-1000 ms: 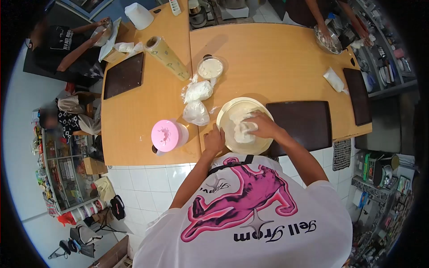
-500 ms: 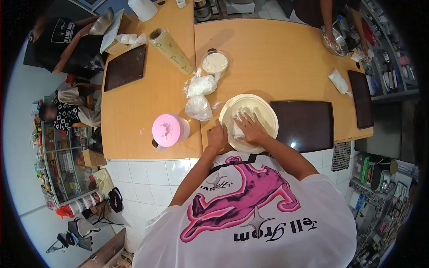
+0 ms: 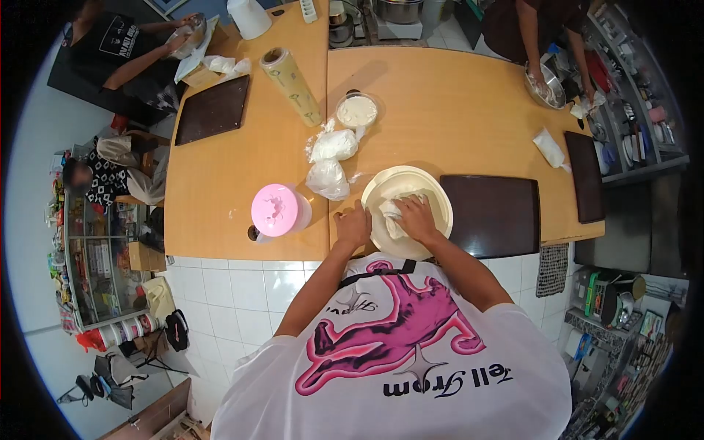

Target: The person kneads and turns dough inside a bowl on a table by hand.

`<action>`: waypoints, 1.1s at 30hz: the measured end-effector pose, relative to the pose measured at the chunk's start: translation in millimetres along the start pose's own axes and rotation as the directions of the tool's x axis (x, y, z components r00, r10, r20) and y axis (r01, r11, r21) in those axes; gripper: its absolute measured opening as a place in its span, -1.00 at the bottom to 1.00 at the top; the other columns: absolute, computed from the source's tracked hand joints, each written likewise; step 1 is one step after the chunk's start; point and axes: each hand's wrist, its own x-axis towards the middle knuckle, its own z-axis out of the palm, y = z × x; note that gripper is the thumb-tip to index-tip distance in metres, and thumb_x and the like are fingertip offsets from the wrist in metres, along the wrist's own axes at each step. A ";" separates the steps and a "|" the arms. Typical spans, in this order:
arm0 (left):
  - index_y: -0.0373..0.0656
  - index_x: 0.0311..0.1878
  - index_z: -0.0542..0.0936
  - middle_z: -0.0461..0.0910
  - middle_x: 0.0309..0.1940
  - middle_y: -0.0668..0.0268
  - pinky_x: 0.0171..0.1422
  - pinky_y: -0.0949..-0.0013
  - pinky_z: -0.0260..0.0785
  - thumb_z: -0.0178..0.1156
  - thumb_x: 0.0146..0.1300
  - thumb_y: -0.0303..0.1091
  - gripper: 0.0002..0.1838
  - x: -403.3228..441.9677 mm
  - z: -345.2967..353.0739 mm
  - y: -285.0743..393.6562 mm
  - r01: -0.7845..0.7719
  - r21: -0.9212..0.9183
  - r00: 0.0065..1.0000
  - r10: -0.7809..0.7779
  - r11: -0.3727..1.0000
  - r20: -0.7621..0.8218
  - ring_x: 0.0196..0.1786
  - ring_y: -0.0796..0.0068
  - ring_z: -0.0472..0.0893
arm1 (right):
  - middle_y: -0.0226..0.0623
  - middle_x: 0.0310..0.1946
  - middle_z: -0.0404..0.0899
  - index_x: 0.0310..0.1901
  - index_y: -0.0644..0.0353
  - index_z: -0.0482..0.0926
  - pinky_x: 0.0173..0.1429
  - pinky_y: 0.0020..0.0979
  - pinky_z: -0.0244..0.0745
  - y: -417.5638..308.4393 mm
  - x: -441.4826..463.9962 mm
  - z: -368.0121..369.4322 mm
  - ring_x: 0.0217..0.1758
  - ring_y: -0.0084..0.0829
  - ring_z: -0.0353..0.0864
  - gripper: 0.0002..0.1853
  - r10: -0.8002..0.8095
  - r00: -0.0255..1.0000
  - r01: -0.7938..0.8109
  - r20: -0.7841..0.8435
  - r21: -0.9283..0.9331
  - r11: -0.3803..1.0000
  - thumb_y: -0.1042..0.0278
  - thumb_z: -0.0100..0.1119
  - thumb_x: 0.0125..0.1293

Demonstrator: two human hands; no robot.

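A cream-coloured bowl (image 3: 441,198) stands at the table's near edge in front of me. Pale dough (image 3: 392,220) lies in it, lifted and folded on its left side. My right hand (image 3: 415,218) is inside the bowl, its fingers curled round part of the dough. At the bowl's left rim, my left hand (image 3: 353,226) is closed on the edge. Bags of white powder (image 3: 328,180) lie just beyond my left hand, beside a tub of white powder (image 3: 357,110). To the left is a container with a pink lid (image 3: 276,209).
A dark tray (image 3: 490,215) lies right of the bowl, and another dark tray (image 3: 213,110) at the far left. A roll of plastic wrap (image 3: 292,86) stands on the table (image 3: 440,103). A co-worker's hand (image 3: 539,77) is in a metal bowl (image 3: 555,94) at the far right.
My right hand has gone from flat, spread fingers on the dough to a curled grip, and the dough is folded up. The left hand stays at the rim. The view has shifted slightly.
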 end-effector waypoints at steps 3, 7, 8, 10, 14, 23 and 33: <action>-0.27 -0.06 0.36 0.61 -0.41 -0.08 0.12 -0.18 0.19 -0.10 0.33 -0.16 -0.66 -0.8 -1.3 1.0 0.008 -0.008 1.000 -0.008 1.000 0.017 -0.25 -0.06 0.63 | -0.16 -0.11 0.56 0.06 0.15 0.51 0.20 -0.08 0.25 9.4 -3.6 -8.7 0.09 -0.17 0.46 -0.57 0.164 0.982 -0.130 -0.092 0.293 0.947 0.28 0.28 0.14; -0.28 -0.07 0.36 0.61 -0.40 -0.09 0.11 -0.19 0.20 -0.10 0.33 -0.16 -0.66 -0.6 -5.3 2.7 0.029 -0.029 0.999 -0.028 0.999 0.037 -0.23 -0.06 0.63 | -0.03 -0.11 0.53 0.06 0.24 0.46 0.13 -0.18 0.34 23.3 -1.9 -6.3 0.09 -0.06 0.44 -0.58 0.354 0.873 -0.111 -0.337 0.569 0.815 0.40 0.26 0.14; -0.28 -0.07 0.36 0.61 -0.40 -0.10 0.11 -0.19 0.20 -0.10 0.33 -0.16 -0.66 -1.0 -4.8 2.7 0.033 -0.028 0.999 -0.032 0.999 0.040 -0.23 -0.06 0.63 | 0.01 -0.10 0.52 0.06 0.25 0.45 0.13 -0.20 0.35 24.6 -2.4 -9.3 0.09 -0.03 0.43 -0.58 0.351 0.845 -0.074 -0.403 0.562 0.824 0.41 0.26 0.15; -0.28 -0.08 0.36 0.61 -0.40 -0.10 0.11 -0.19 0.20 -0.10 0.33 -0.16 -0.67 -1.1 -2.7 2.1 0.028 -0.029 0.999 -0.027 0.999 0.028 -0.24 -0.06 0.63 | -0.03 0.01 0.48 0.10 0.18 0.44 0.21 -0.14 0.29 27.3 -14.1 -24.3 0.10 -0.02 0.42 -0.53 0.103 0.935 0.029 -0.340 0.361 0.932 0.34 0.28 0.13; -0.27 -0.09 0.37 0.60 -0.40 -0.11 0.09 -0.19 0.22 -0.10 0.33 -0.16 -0.67 -1.0 -1.3 -1.0 -0.001 -0.018 1.000 0.001 1.000 0.003 -0.25 -0.07 0.63 | -0.16 0.20 0.41 0.18 0.01 0.41 0.41 -0.04 0.03 34.3 -34.2 -57.7 0.30 -0.10 0.30 -0.40 -0.122 0.984 0.119 0.131 0.034 0.992 0.09 0.30 0.09; -0.28 -0.09 0.37 0.59 -0.41 -0.12 0.06 -0.15 0.23 -0.10 0.35 -0.16 -0.67 -0.2 4.1 -2.9 -0.013 -0.078 1.000 0.011 0.997 -0.021 -0.27 -0.09 0.61 | -0.21 0.46 -0.01 0.44 -0.25 0.03 0.55 0.00 -0.30 16.1 -13.5 -29.3 0.51 -0.12 -0.04 -0.12 -0.162 0.897 0.170 0.410 0.016 0.985 -0.15 0.22 0.12; -0.30 -0.07 0.36 0.59 -0.44 -0.13 0.14 -0.16 0.17 -0.09 0.34 -0.18 -0.67 -1.8 6.1 -1.3 0.014 -0.053 0.999 -0.016 0.999 -0.029 -0.23 -0.11 0.61 | -0.30 0.13 0.47 0.10 -0.03 0.50 0.25 0.05 0.18 21.0 6.5 16.0 0.21 -0.20 0.37 -0.47 -0.264 0.922 0.320 0.284 -0.174 0.931 0.00 0.28 0.09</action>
